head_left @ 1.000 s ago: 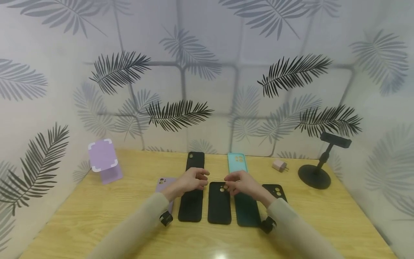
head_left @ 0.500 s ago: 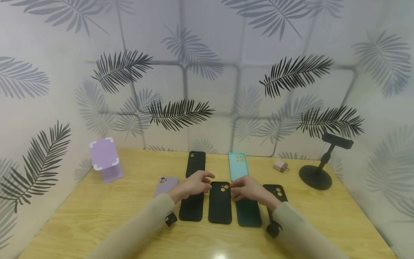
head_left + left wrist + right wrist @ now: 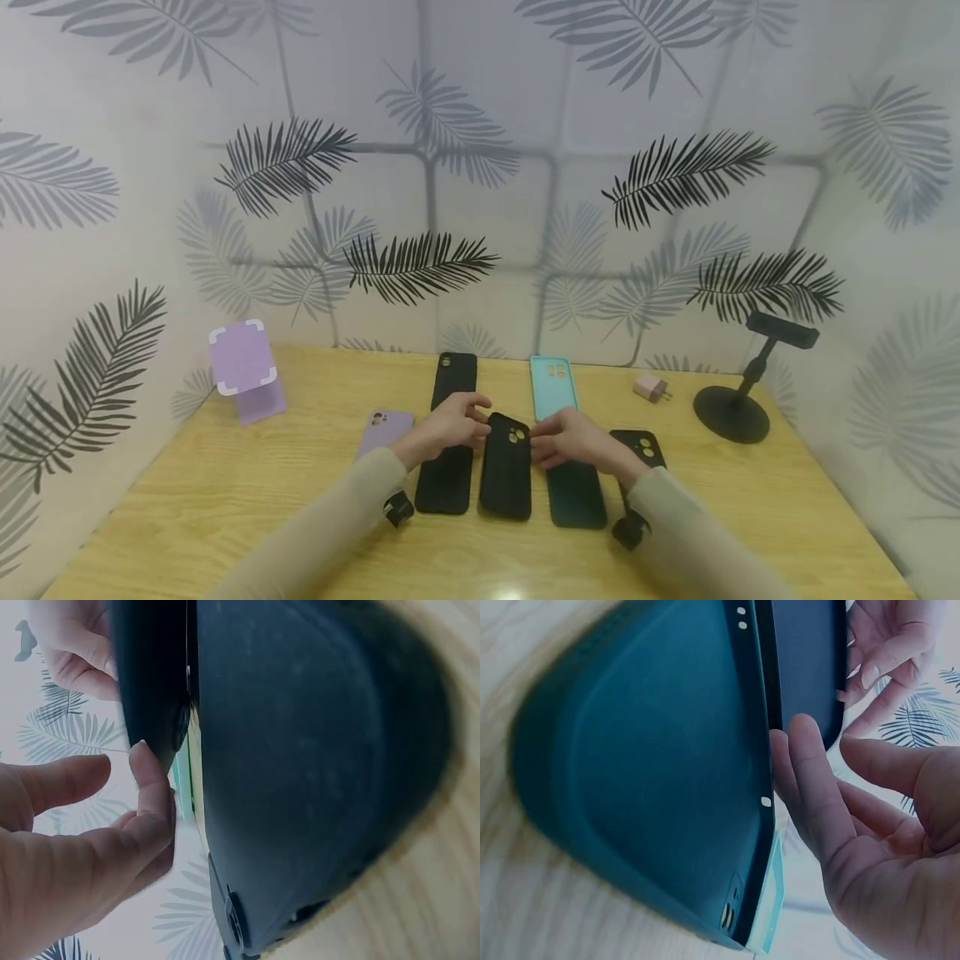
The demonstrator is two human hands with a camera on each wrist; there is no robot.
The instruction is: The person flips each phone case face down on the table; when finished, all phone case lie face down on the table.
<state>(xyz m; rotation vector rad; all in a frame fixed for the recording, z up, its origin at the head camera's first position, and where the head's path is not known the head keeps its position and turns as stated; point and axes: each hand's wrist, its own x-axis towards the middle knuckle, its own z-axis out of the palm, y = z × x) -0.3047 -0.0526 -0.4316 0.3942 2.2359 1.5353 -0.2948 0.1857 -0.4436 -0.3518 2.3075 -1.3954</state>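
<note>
A black phone case [image 3: 506,475] in the middle of the row tilts between both hands, its camera end raised. My left hand [image 3: 453,425] touches its left edge with the fingertips, the thumb standing apart from it in the left wrist view. On the opposite edge, the fingers of my right hand [image 3: 566,437] reach the case, and a gap shows between that thumb and the case. Under the left hand lies a black phone case [image 3: 444,487]; a dark teal phone case [image 3: 660,772] lies under the right hand.
Another black case [image 3: 455,373] and a turquoise case [image 3: 551,398] lie farther back. A lilac case [image 3: 385,429] and a dark case [image 3: 633,438] flank the row. Behind stand a lilac phone stand [image 3: 243,358], a plug charger [image 3: 649,386] and a black stand [image 3: 731,412].
Both hands have come down to the middle black phone case, the left also moving right. Since half a second ago the case has tilted and shifted slightly left.
</note>
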